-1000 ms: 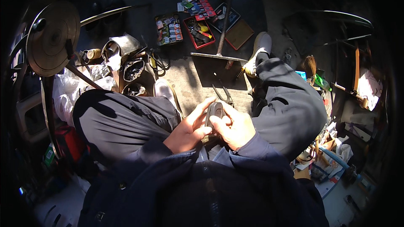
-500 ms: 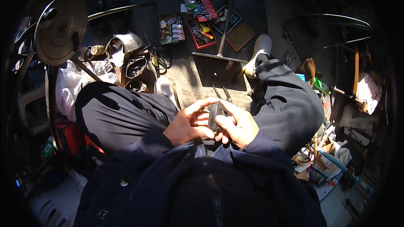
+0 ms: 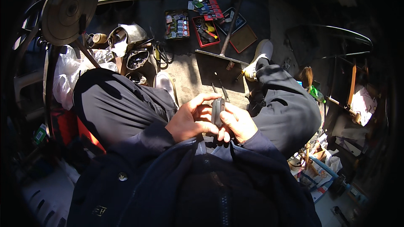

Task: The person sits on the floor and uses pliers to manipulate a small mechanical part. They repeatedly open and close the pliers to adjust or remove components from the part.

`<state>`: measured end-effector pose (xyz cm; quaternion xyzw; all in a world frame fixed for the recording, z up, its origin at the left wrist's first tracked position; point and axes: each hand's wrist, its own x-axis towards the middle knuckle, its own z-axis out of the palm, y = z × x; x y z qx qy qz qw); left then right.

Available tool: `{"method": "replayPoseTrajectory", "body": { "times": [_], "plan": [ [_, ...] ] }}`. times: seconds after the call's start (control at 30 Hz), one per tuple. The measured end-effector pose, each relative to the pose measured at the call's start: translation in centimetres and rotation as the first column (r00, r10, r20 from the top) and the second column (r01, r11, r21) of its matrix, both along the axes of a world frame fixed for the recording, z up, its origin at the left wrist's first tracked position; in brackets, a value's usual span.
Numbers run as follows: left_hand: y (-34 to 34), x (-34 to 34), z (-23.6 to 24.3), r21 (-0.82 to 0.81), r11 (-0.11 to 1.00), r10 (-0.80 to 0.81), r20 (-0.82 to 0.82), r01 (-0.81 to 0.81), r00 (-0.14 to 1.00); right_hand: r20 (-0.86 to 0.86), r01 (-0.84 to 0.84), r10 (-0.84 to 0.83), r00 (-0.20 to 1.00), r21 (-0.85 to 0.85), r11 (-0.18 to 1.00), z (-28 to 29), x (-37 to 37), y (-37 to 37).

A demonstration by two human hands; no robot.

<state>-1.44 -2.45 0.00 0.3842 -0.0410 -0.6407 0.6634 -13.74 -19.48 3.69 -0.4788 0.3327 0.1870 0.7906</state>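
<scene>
Both hands meet above my lap around a small dark oblong case (image 3: 217,112) with rounded ends, like a key fob. My left hand (image 3: 189,120) is closed on its left side, fingers curled behind it and the thumb low near its bottom end. On the other side, my right hand (image 3: 240,124) grips the case with the thumb across its edge and fingers folded underneath. The case stands nearly upright between them, and its far face is hidden. Just beyond the hands, two thin dark tools (image 3: 224,91) lie on the sunlit board (image 3: 187,80) between my feet.
Ahead are a box of coin-cell packs (image 3: 177,25), battery cards (image 3: 206,8), a red box of tools (image 3: 205,31) and a T-shaped metal bar (image 3: 221,54). Left stand a round metal disc (image 3: 69,10) and white plastic bags (image 3: 65,77). Clutter with a green bottle (image 3: 316,94) lies right.
The right thumb has shifted up and toward the edge of the case, showing more of its side. The whole view has tilted slightly; both hands keep their hold.
</scene>
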Motion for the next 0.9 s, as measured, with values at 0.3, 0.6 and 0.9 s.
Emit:
{"method": "replayPoseTrajectory", "body": {
  "times": [0.3, 0.6, 0.9],
  "plan": [
    [0.0, 0.2, 0.9, 0.012, 1.000, 0.007, 0.047, -0.007, 0.999, 0.001, -0.028, 0.028, 1.000, 0.027, 0.999, -0.3, -0.3, 0.1],
    [-0.2, 0.0, 1.0, 0.039, 0.999, 0.007, 0.204, -0.015, 0.979, 0.086, 0.097, -0.098, 0.991, 0.021, 0.995, -1.8, -0.6, 0.3],
    [0.1, -0.1, 0.8, 0.051, 0.998, 0.033, 0.250, -0.048, 0.968, 0.199, 0.150, -0.096, 0.975, -0.274, 0.950, -1.0, -0.3, 0.6]
  ]
}}
